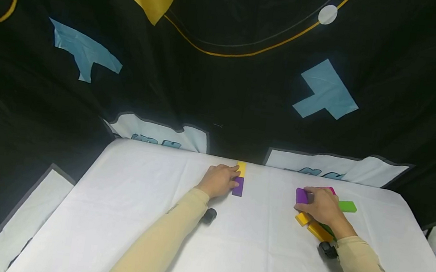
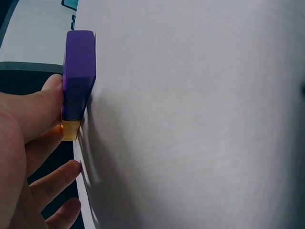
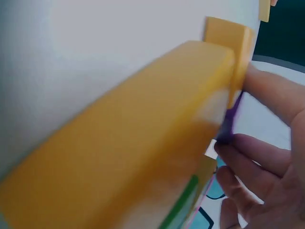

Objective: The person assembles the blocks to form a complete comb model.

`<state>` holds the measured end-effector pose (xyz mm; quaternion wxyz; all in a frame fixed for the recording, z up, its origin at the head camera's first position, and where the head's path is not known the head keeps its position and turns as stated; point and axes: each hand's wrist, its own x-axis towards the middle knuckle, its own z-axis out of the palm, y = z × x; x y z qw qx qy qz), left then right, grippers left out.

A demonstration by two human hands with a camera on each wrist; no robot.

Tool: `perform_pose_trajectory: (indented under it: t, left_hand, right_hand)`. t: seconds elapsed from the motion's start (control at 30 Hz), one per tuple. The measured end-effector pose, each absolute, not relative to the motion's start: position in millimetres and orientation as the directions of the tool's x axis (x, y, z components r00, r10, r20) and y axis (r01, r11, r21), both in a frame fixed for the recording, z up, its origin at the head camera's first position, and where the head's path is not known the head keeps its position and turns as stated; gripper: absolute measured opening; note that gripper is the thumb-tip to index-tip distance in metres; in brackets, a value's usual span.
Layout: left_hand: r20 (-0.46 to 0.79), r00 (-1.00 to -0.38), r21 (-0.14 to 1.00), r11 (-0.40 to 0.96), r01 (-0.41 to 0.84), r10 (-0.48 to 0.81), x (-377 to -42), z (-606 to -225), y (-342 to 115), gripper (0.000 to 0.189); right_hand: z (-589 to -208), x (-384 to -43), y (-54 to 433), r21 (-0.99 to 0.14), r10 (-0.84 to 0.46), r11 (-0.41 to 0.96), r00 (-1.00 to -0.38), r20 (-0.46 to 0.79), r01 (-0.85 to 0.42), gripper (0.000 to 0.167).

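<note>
My left hand [image 1: 218, 181] lies along the left side of a purple block [image 1: 238, 187] on the white table. A yellow block [image 1: 241, 168] sits end to end with the purple one, at its far side. In the left wrist view the thumb touches the purple block's side, and the other fingers are spread and lightly bent. Over a group of coloured blocks, my right hand [image 1: 322, 207] pinches another purple block [image 1: 301, 196] between thumb and fingers. That block is mostly hidden behind a yellow block [image 3: 226, 36] in the right wrist view.
Around the right hand lie a green block [image 1: 347, 207], a pink block [image 1: 331, 189], a small orange block [image 1: 303, 219] and a longer orange block [image 1: 319, 232]. The table [image 1: 243, 259] ends at a dark curtain [image 1: 243, 102] behind the yellow block.
</note>
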<state>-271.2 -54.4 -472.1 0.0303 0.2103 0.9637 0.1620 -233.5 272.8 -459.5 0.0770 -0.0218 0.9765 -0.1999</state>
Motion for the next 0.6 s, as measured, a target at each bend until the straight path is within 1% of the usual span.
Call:
perform_pose_trajectory:
  t: [0.23, 0.4, 0.47, 0.6]
  left_hand:
    - [-0.001, -0.910, 0.327, 0.860, 0.392, 0.414, -271.3, -471.5, -54.9, 0.045]
    - [-0.007, -0.911, 0.339, 0.858, 0.385, 0.412, -272.2, -470.8, -56.0, 0.045]
    - [-0.010, -0.911, 0.355, 0.854, 0.382, 0.412, -273.2, -471.1, -56.4, 0.045]
    - [-0.017, -0.914, 0.387, 0.846, 0.367, 0.404, -274.6, -470.7, -56.7, 0.044]
  right_hand:
    - [-458.4, -232.0, 270.5, -0.454, -0.060, 0.890, -0.997, -0.045, -0.033, 0.074]
    - [-453.5, -227.1, 264.8, -0.485, -0.097, 0.868, -0.994, 0.052, -0.110, 0.068]
    - [-450.7, -223.4, 261.4, -0.497, -0.103, 0.860, -0.993, 0.063, -0.120, 0.069]
    - [-446.8, -216.9, 251.9, -0.512, -0.091, 0.853, -0.995, 0.049, -0.103, 0.071]
